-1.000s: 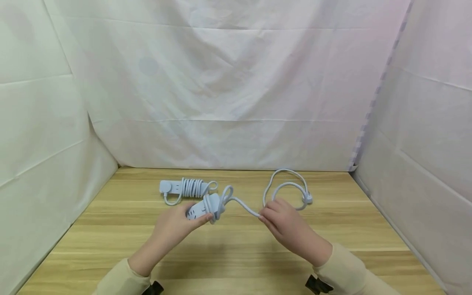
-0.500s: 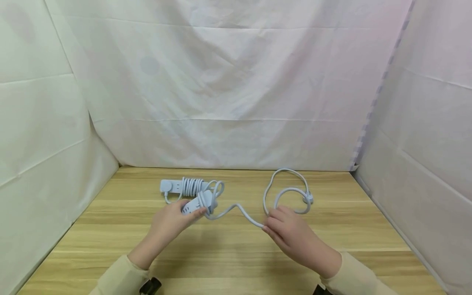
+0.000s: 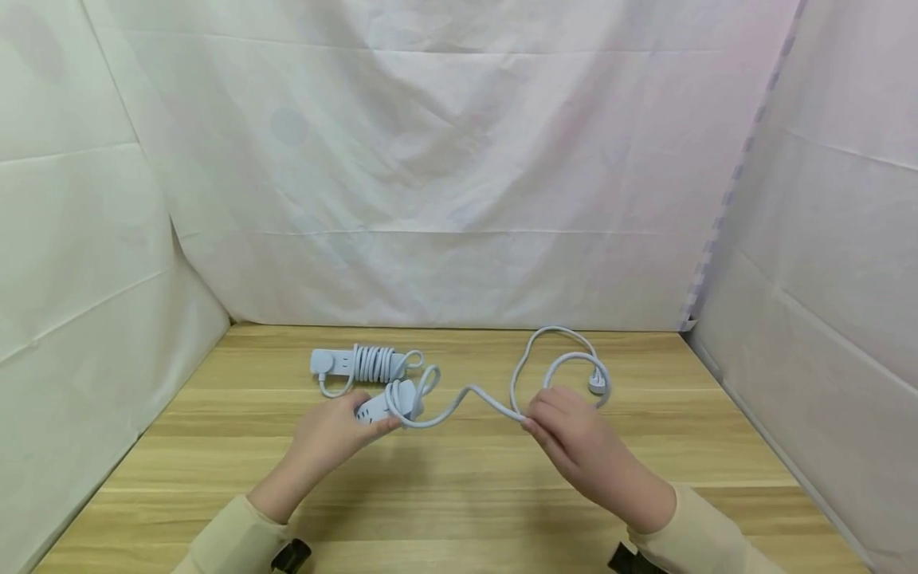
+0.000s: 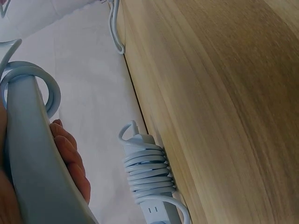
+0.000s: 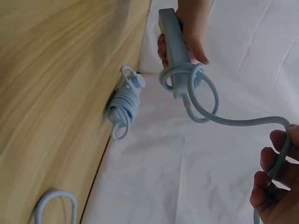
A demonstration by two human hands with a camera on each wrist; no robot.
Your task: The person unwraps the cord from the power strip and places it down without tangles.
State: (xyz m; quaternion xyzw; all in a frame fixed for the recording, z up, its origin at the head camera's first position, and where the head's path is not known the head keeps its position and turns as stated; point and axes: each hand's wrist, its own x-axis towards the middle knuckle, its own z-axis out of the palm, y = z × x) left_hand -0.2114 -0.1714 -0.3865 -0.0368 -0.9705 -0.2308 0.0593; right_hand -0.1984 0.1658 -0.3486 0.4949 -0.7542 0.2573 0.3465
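Observation:
My left hand [image 3: 330,430] grips a white power strip [image 3: 376,406] above the table, thumb on one side and fingers on the other. Loops of its cord circle the strip's far end, seen closely in the right wrist view. From there the cord [image 5: 247,122] runs in a slack wave to my right hand [image 3: 581,446], which pinches it between thumb and fingers. Past the right hand the cord curls in loose loops on the table, ending at a plug [image 3: 597,384]. In the left wrist view the held strip [image 4: 39,154] fills the left side.
A second power strip [image 3: 331,363], its cord wound tightly around it and its plug seated at one end, lies at the back left of the wooden table [image 3: 459,510]. White cloth [image 3: 459,159] hangs behind and at both sides.
My right hand has shifted slightly right along with the cord. The cord between the hands now hangs in a lower, wider wave, and a loop near the strip has shifted. The left hand still holds the strip.

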